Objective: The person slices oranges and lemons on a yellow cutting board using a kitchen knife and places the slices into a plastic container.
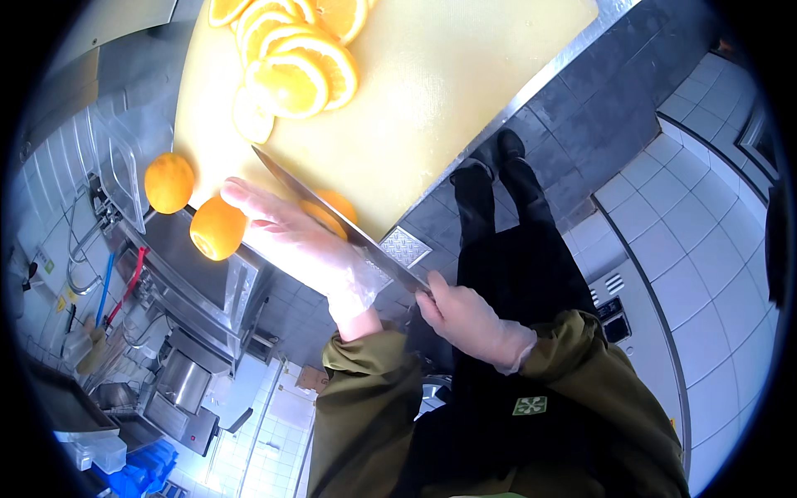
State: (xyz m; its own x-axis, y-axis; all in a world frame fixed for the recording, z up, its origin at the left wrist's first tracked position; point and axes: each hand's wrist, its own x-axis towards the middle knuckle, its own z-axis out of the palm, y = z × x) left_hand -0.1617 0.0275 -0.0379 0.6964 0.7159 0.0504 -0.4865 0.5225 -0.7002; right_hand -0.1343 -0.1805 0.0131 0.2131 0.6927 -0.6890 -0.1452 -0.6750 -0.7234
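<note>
My right hand (476,324), in a clear plastic glove, grips the handle end of a long kitchen knife (380,255). The blade slants up and left across the yellow cutting board (423,124), its tip near a pale orange end piece (254,118). Partly behind the blade lies a cut orange piece (336,205). My left hand (299,246), gloved as well, stretches flat over the board's near left edge, fingers extended. Its fingertips overlap an orange with a trimmed end (218,228); whether they touch is unclear. A second orange (169,183) sits farther left.
Overlapping orange slices (292,81) lie at the board's far left. A metal table edge (510,106) runs along its right side. Left of the board are a clear plastic container (115,165) and a steel sink (199,267). Dark floor tiles (560,118) show on the right.
</note>
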